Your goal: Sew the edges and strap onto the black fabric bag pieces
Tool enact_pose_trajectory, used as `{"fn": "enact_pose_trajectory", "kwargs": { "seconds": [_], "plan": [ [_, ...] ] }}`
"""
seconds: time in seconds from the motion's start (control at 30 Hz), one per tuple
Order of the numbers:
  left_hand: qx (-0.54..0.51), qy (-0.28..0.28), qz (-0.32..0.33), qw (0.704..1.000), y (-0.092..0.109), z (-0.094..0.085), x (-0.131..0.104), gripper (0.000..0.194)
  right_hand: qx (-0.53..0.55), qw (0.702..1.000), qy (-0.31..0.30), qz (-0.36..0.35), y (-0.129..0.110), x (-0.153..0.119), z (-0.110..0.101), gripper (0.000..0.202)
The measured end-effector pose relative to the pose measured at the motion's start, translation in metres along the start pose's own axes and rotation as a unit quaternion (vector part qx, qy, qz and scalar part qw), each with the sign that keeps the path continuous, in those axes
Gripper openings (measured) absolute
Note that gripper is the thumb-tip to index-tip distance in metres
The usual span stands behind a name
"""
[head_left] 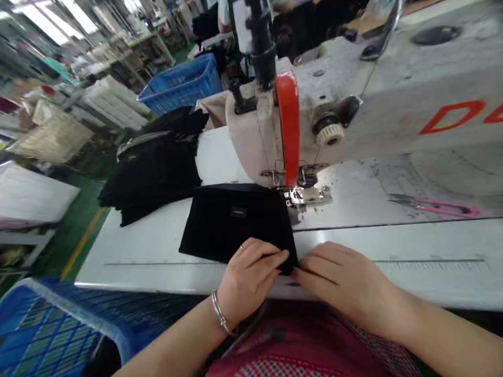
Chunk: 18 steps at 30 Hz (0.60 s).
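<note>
A black fabric panel [220, 230] with a small label lies flat on the white table, its upper right edge at the presser foot [304, 196] of the sewing machine [353, 120]. My left hand [251, 275] rests on the panel's lower right part, fingers bent together and pinching the cloth near its edge. Beside it, my right hand [341, 277] grips the panel's lower right corner between thumb and fingers. The fingertips of both hands nearly meet there. What lies under the fingers is hidden.
A stack of black fabric pieces [157, 162] sits at the table's left. Pink thread snips [436, 206] lie right of the needle. One blue crate [184, 81] stands behind the table, another blue crate [43, 330] at lower left. A printed ruler runs along the table's front.
</note>
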<state>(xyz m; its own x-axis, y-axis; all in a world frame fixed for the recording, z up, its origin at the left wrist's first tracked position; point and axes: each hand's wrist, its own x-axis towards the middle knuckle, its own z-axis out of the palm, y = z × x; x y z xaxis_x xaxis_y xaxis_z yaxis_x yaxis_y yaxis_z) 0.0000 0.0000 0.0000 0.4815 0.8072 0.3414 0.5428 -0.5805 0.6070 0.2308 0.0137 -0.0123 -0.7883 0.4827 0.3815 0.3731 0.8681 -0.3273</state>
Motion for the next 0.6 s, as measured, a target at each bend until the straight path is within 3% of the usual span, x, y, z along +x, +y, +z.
{"fn": "enact_pose_trajectory", "kwargs": {
  "seconds": [0.07,0.13,0.37,0.6],
  "plan": [
    [0.014,0.053,0.002,0.999,0.005,-0.003,0.001,0.031,0.011,1.0,0.01,-0.003,-0.001,0.001,-0.001,0.021],
    [0.038,0.07,0.013,0.997,0.009,-0.003,0.002,0.031,0.021,1.0,0.018,-0.003,-0.002,0.002,-0.002,0.02],
    [0.122,-0.054,0.064,0.989,0.006,0.007,0.0,0.027,0.051,0.998,0.018,0.032,-0.005,-0.008,0.002,0.018],
    [0.07,-0.032,0.118,0.99,0.005,0.005,-0.004,0.026,0.07,0.996,0.033,0.055,-0.012,-0.014,0.003,0.015]
  ]
}}
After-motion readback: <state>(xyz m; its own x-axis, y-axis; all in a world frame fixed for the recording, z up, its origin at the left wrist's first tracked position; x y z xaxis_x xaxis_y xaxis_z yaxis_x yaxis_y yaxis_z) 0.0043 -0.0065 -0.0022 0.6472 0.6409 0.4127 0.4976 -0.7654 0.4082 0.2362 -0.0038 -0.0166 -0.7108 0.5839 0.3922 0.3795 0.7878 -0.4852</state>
